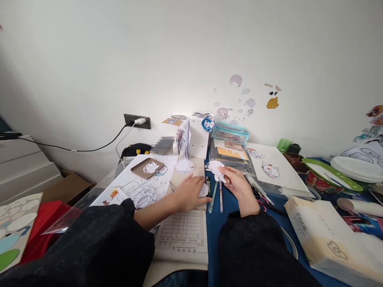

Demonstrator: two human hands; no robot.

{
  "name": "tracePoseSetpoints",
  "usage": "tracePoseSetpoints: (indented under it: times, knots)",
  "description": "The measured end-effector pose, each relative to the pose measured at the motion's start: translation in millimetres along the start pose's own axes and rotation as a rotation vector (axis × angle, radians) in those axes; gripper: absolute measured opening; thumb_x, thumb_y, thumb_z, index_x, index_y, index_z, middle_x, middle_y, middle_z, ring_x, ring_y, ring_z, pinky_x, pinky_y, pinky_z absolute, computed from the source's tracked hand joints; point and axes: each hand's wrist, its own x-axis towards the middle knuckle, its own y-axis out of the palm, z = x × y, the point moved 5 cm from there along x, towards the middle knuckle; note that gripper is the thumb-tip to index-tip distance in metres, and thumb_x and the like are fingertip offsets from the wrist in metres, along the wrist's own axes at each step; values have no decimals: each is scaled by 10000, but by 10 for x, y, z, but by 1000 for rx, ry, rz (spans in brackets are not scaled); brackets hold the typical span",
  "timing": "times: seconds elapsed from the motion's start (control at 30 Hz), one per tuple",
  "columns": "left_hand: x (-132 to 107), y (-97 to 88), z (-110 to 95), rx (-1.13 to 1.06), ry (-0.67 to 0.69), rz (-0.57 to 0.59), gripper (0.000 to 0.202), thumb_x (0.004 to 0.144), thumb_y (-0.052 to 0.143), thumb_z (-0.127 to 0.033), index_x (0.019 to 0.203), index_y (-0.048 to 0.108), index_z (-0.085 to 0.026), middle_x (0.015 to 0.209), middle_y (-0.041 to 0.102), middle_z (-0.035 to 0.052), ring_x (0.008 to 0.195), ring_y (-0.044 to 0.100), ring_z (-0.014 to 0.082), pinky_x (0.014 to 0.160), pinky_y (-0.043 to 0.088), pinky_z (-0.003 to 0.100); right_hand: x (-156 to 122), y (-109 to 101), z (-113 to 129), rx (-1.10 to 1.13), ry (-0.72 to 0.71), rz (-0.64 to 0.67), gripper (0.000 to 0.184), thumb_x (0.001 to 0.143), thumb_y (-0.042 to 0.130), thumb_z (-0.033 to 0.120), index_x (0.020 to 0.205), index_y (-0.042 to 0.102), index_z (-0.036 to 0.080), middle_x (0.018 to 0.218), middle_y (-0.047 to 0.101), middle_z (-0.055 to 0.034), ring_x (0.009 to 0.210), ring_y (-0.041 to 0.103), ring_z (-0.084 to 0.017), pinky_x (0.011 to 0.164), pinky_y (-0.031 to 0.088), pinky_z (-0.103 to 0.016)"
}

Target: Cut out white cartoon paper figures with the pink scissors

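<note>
Between thumb and fingers my right hand (pixel 237 184) holds a white paper cutout (pixel 216 169) with a drawn outline, raised over the blue tabletop. My left hand (pixel 190 194) lies with its fingers stretched out on a beige board (pixel 196 166), and part of what is beneath the palm is hidden. Just beyond its fingertips is another paper cutout (pixel 184 166). Two slim pens (pixel 221 197) lie on the blue surface between my hands. To the left, a brown tray (pixel 138 169) carries a cutout, with a heap of white paper scraps (pixel 143 195) in front of it.
A tissue pack (pixel 317 231) stands at the right, near a green plate (pixel 317 169) on a bowl. Behind my hands are a white organiser (pixel 198 137) and a teal pencil case (pixel 229 133). A printed grid sheet (pixel 185 231) lies nearest me. Cables run from a wall socket (pixel 133 120).
</note>
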Motion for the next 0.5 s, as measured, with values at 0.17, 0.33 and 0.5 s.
tracePoseSetpoints:
  times: [0.17, 0.33, 0.5]
  knots:
    - [-130, -34, -17, -8, 20, -52, 383, 896, 536, -346, 1231, 513, -163, 1285, 523, 115, 1144, 520, 282, 948, 412, 524, 56, 29, -87, -30, 15, -10, 254, 906, 571, 254, 1144, 569, 165, 1149, 605, -77, 928, 629, -220, 764, 538, -411]
    - [-184, -13, -16, 3, 28, -112, 349, 905, 526, -325, 1212, 527, -158, 1230, 561, 108, 1110, 546, 269, 934, 428, 511, 199, 50, -212, -59, 47, -44, 270, 903, 574, 258, 1156, 563, 166, 1168, 596, -79, 951, 622, -231, 779, 532, -424]
    - [-243, -2, -18, 23, 24, -136, 329, 905, 528, -320, 1188, 543, -152, 1193, 584, 103, 1085, 563, 259, 923, 439, 501, 252, 90, -284, -119, 85, -32, 271, 903, 574, 260, 1157, 563, 166, 1169, 596, -79, 951, 623, -231, 778, 532, -424]
